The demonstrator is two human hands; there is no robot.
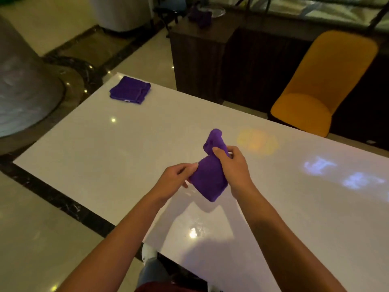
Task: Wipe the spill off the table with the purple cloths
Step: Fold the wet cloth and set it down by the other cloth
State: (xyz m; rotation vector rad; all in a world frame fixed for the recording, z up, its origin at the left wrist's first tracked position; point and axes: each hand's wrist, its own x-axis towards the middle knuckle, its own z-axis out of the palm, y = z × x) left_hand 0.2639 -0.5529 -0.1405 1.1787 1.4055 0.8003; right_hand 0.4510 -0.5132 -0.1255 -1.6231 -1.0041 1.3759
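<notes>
A purple cloth [210,178] hangs above the middle of the white table [105,157], held between both hands. My left hand [174,178] pinches its left edge. My right hand [231,163] grips its upper part, and a bunched end sticks up past the fingers. A second purple cloth [131,90] lies folded flat near the table's far left corner. A faint wet sheen [195,230] shows on the tabletop below the held cloth, close to the near edge.
An orange chair [322,85] stands beyond the table's far right edge. A dark wooden cabinet [202,55] sits behind the table with another purple cloth [200,16] on top. A large grey column base [23,85] is at the left.
</notes>
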